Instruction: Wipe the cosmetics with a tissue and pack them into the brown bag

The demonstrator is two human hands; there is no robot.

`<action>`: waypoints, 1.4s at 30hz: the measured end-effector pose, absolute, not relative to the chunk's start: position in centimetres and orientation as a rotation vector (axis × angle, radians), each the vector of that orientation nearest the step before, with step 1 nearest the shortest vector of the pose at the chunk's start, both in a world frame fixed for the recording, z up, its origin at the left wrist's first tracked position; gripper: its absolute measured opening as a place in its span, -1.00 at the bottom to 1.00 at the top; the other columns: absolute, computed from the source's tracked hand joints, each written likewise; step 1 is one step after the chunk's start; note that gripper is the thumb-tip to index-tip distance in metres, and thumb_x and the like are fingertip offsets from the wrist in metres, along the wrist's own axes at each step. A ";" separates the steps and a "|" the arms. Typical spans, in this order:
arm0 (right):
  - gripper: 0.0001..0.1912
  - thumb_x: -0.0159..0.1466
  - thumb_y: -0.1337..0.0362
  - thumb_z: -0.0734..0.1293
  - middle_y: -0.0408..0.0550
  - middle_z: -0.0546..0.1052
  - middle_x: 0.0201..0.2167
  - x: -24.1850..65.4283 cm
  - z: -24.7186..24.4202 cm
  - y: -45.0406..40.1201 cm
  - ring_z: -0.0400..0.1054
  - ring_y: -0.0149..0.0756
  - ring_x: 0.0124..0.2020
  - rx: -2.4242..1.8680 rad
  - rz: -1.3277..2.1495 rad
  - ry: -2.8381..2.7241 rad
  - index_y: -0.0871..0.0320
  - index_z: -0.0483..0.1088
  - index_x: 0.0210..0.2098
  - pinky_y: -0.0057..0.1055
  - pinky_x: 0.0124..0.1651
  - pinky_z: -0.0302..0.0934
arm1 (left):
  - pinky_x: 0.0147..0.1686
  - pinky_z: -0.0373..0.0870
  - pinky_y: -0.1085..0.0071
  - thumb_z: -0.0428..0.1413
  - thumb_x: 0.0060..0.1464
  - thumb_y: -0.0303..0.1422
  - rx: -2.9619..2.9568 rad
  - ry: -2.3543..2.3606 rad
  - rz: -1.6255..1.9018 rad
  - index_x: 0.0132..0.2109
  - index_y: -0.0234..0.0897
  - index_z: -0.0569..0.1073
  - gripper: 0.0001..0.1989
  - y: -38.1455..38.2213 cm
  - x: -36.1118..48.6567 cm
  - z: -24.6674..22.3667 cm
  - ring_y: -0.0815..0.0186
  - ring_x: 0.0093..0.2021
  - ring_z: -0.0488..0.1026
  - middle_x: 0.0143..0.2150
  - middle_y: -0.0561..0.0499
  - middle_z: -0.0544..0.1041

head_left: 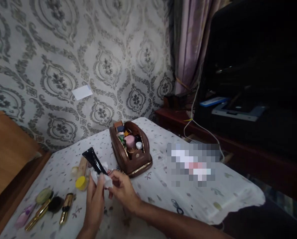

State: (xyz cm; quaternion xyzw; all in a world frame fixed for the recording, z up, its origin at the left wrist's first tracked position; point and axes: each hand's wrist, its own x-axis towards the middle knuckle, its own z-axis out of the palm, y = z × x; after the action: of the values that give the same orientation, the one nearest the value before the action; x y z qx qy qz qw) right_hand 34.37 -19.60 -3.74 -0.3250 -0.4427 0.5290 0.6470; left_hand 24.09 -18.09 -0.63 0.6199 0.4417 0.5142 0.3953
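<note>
Head view. Pixelated patch (193, 166), right of both hands: I cannot make out its contents. Black tube (96, 161): tilted, lower end hidden, held in the left hand (95, 196) with white tissue (107, 182) around it; right hand (125, 190) pinching the tissue. Brown bag (136, 162), filled: beyond right hand. Yellow lid (81, 183): beside left hand.
</note>
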 end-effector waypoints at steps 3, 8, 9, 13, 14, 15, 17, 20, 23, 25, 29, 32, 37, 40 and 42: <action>-0.70 0.10 0.02 0.43 -0.22 0.37 -0.55 36.5 -2.0 -20.3 0.23 -0.42 -0.56 -0.931 1.054 -1.243 0.11 0.38 -0.45 -0.48 -0.49 0.20 | -0.13 0.50 0.39 0.12 0.15 -0.04 1.597 1.111 1.261 0.13 -0.14 0.38 -0.52 -18.3 24.5 -0.3 0.22 -0.10 0.54 -0.12 -0.01 0.57; -0.86 0.16 0.19 0.41 -0.13 0.49 -0.50 42.5 1.8 -21.5 0.35 -0.34 -0.45 -1.156 0.748 -1.576 0.15 0.49 -0.40 -0.43 -0.35 0.19 | -0.28 0.54 0.39 0.12 0.17 -0.16 2.012 1.022 1.105 0.11 -0.13 0.41 -0.61 -16.9 24.9 2.4 0.21 -0.23 0.56 -0.19 0.00 0.60; -0.81 0.18 0.15 0.41 -0.12 0.52 -0.46 43.6 2.6 -21.7 0.36 -0.34 -0.44 -1.129 0.769 -1.504 0.14 0.50 -0.29 -0.44 -0.38 0.19 | -0.30 0.54 0.39 0.11 0.18 -0.19 2.132 0.969 1.030 0.08 -0.13 0.43 -0.66 -16.7 25.0 2.9 0.21 -0.25 0.56 -0.18 -0.01 0.61; -0.60 0.17 0.06 0.43 -0.21 0.44 -0.51 46.8 5.1 -22.3 0.33 -0.41 -0.53 -0.934 0.996 -1.276 0.11 0.41 -0.07 -0.48 -0.47 0.23 | -0.24 0.54 0.34 0.10 0.20 -0.27 2.500 0.844 0.844 0.12 -0.10 0.42 -0.66 -16.6 26.3 4.5 0.16 -0.20 0.56 -0.07 -0.05 0.61; -0.63 0.16 0.07 0.45 -0.22 0.43 -0.51 47.5 5.5 -22.5 0.33 -0.42 -0.54 -0.888 1.052 -1.247 0.10 0.41 -0.11 -0.49 -0.47 0.25 | -0.23 0.54 0.33 0.10 0.20 -0.27 2.567 0.819 0.845 0.13 -0.09 0.41 -0.65 -16.5 26.7 4.8 0.15 -0.17 0.55 -0.04 -0.05 0.60; -0.67 0.15 0.08 0.46 -0.22 0.43 -0.50 48.1 5.9 -22.6 0.32 -0.44 -0.54 -0.850 1.084 -1.220 0.10 0.42 -0.18 -0.49 -0.47 0.26 | -0.23 0.53 0.34 0.09 0.20 -0.27 2.627 0.787 0.846 0.15 -0.08 0.40 -0.63 -16.4 27.1 5.1 0.14 -0.15 0.55 -0.03 -0.05 0.60; -0.72 0.13 0.11 0.49 -0.20 0.44 -0.49 49.5 6.7 -22.5 0.32 -0.46 -0.54 -0.821 1.065 -1.174 0.10 0.42 -0.28 -0.51 -0.49 0.26 | -0.24 0.51 0.38 0.06 0.23 -0.26 2.719 0.719 0.813 0.14 -0.08 0.38 -0.66 -15.7 28.0 5.8 0.16 -0.15 0.55 -0.06 -0.03 0.60; -0.74 0.12 0.13 0.50 -0.20 0.43 -0.55 52.0 8.1 -21.3 0.31 -0.47 -0.59 -0.843 0.902 -1.116 0.13 0.44 -0.33 -0.53 -0.58 0.21 | -0.32 0.44 0.43 0.00 0.28 -0.27 2.782 0.702 0.774 0.02 -0.12 0.41 -0.78 -13.1 29.6 7.4 0.24 -0.26 0.52 -0.21 0.01 0.58; -0.74 0.11 0.15 0.51 -0.22 0.44 -0.53 54.5 9.6 -18.8 0.31 -0.49 -0.59 -0.839 0.648 -1.055 0.14 0.42 -0.35 -0.55 -0.58 0.23 | -0.27 0.39 0.37 -0.05 0.30 -0.27 2.874 0.761 0.784 -0.07 -0.21 0.42 -0.79 -9.4 31.2 9.2 0.22 -0.26 0.44 -0.23 -0.03 0.51; -0.72 0.08 0.17 0.52 -0.23 0.44 -0.48 55.6 10.3 -16.7 0.34 -0.50 -0.55 -0.826 0.549 -1.080 0.15 0.38 -0.38 -0.57 -0.55 0.25 | -0.15 0.38 0.29 -0.07 0.29 -0.27 2.996 0.721 0.684 -0.07 -0.23 0.44 -0.76 -7.1 32.1 10.2 0.15 -0.15 0.42 -0.17 -0.08 0.51; -0.74 0.11 0.21 0.49 -0.23 0.43 -0.49 56.4 10.5 -12.3 0.37 -0.49 -0.54 -0.859 0.556 -1.223 0.17 0.34 -0.41 -0.54 -0.51 0.30 | -0.05 0.38 0.24 -0.04 0.27 -0.24 3.134 0.594 0.466 0.05 -0.20 0.44 -0.70 -4.5 32.8 10.8 0.08 0.00 0.43 -0.02 -0.11 0.52; -0.81 0.17 0.28 0.44 -0.20 0.45 -0.50 55.9 10.0 -9.2 0.39 -0.45 -0.55 -0.878 0.628 -1.298 0.19 0.33 -0.40 -0.48 -0.48 0.35 | -0.10 0.41 0.26 0.00 0.25 -0.24 3.153 0.622 0.469 0.01 -0.19 0.46 -0.73 -4.5 32.6 10.2 0.08 -0.03 0.46 -0.03 -0.11 0.53; -0.86 0.20 0.34 0.40 -0.23 0.43 -0.56 54.3 10.2 -4.6 0.39 -0.45 -0.59 -0.823 0.717 -1.354 0.18 0.32 -0.38 -0.50 -0.54 0.34 | -0.06 0.43 0.24 -0.02 0.26 -0.34 3.121 0.784 0.603 0.01 -0.19 0.41 -0.77 -5.8 31.9 8.2 0.10 0.00 0.42 0.02 -0.13 0.46; -0.86 0.21 0.36 0.40 -0.26 0.42 -0.59 53.4 10.4 -2.3 0.39 -0.46 -0.61 -0.867 0.749 -1.396 0.18 0.32 -0.38 -0.55 -0.59 0.29 | -0.04 0.43 0.20 -0.03 0.24 -0.39 3.114 0.798 0.579 0.01 -0.19 0.39 -0.77 -6.2 31.8 7.5 0.10 -0.02 0.40 0.00 -0.13 0.46; -0.87 0.21 0.37 0.40 -0.25 0.43 -0.60 53.0 10.3 -1.2 0.39 -0.46 -0.62 -0.921 0.760 -1.441 0.18 0.33 -0.38 -0.56 -0.60 0.27 | -0.05 0.42 0.19 -0.05 0.24 -0.42 3.105 0.805 0.558 0.00 -0.20 0.38 -0.78 -6.3 31.8 7.3 0.10 -0.02 0.39 -0.02 -0.13 0.46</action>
State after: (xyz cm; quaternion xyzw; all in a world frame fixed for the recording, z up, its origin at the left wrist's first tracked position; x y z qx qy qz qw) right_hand 53.04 -1.23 10.33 -0.3963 -0.6197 0.3271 0.5932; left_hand 31.77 -6.28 7.34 0.9521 0.2469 0.1710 -0.0570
